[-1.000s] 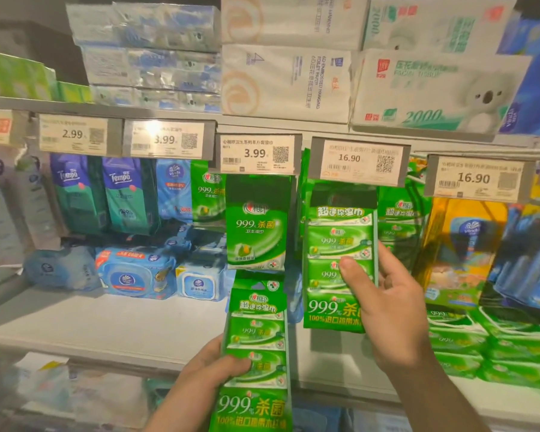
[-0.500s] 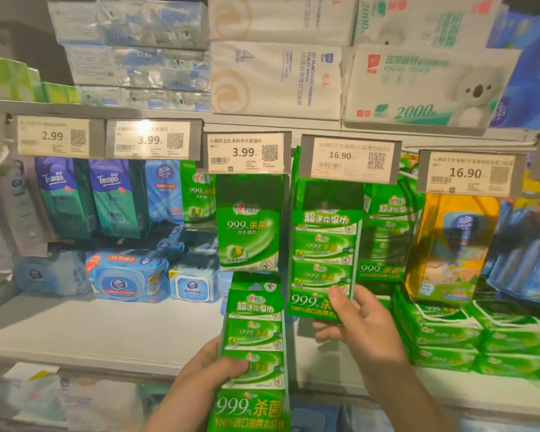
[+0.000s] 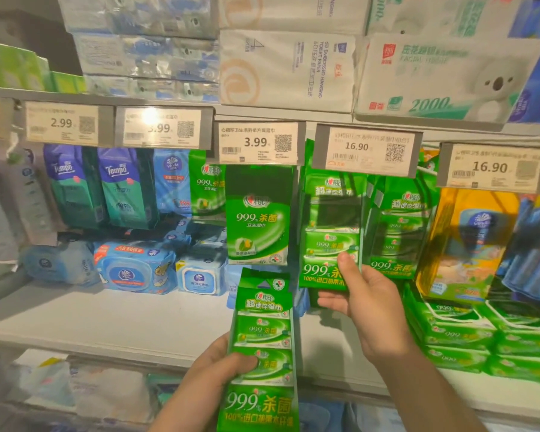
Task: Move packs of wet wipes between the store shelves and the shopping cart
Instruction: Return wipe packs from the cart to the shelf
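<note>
the right hand pinches the bottom edge of a hanging green wipes strip under the 16.90 price tag, likely steadying it on its hook; the left hand grasps a second strip upright, low before the shelf, ready to hang

Store shelving with price tags and paper goods.
Five price tags run along the upper shelf edge: 2.99, a glare-lit 3.99, 3.99, 16.90 and 16.90. Above them sit stacked clear-wrapped tissue bundles, a white toilet paper pack and a koala-printed facial tissue pack. Beneath the tags hang two Tempo packs, side by side. The white lower shelf has a yellow pack hanging over its right part.
</note>
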`<state>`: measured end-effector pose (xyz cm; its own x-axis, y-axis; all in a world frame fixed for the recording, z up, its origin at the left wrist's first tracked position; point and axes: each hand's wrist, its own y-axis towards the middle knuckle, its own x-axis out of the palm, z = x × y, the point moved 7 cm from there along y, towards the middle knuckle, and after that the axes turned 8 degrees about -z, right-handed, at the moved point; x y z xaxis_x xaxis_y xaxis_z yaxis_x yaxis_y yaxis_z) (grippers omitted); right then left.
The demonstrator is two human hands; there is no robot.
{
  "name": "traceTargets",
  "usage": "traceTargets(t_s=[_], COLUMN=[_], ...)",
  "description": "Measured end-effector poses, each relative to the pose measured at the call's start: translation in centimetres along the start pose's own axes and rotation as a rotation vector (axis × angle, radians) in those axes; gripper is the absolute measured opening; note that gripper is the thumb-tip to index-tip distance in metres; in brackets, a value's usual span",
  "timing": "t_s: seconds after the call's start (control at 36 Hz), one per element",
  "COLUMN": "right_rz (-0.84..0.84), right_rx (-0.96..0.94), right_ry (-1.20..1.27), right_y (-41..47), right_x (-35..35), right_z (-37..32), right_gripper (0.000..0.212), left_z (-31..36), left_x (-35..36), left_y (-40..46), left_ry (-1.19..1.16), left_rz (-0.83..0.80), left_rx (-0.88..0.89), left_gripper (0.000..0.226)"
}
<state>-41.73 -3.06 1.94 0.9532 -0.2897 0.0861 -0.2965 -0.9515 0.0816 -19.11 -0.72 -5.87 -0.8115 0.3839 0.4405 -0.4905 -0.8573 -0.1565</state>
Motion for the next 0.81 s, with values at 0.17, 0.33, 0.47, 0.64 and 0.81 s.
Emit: traceTargets(t_s=[0.17, 0.33, 0.47, 0.64, 0.81], right_rz=[-0.008, -0.013, -0.020, -0.045, -0.065], right_rx=[0.060, 0.075, 0.098, 0.148, 0.256], right_ry=[0.127, 0.210, 0.256, 0.276, 0.193], right_y=[1.8, 2.8, 2.8, 1.7, -1.3], right_x=[0.7, 1.4, 1.5, 0.6, -1.2], right_z=[0.5, 0.6, 1.0, 1.7, 4.6], right_gripper=[0.068, 0.100, 0.093, 0.048, 0.022], left_z=[-0.4, -0.6, -0.6, -0.8, -1.4], left_x=[-0.4, -0.6, -0.5, -0.3, 0.1], left_y=[-0.2, -0.3, -0.2, 0.1, 1.0], left_ry=[0.018, 0.032, 0.057, 0.079, 0.091], left_rz=[0.008, 0.040, 0.020, -0.021, -0.022], left_rx=[-0.019, -0.025, -0.027, -0.035, -0.004], left_gripper=[0.079, 0.087, 0.081, 0.068, 0.091])
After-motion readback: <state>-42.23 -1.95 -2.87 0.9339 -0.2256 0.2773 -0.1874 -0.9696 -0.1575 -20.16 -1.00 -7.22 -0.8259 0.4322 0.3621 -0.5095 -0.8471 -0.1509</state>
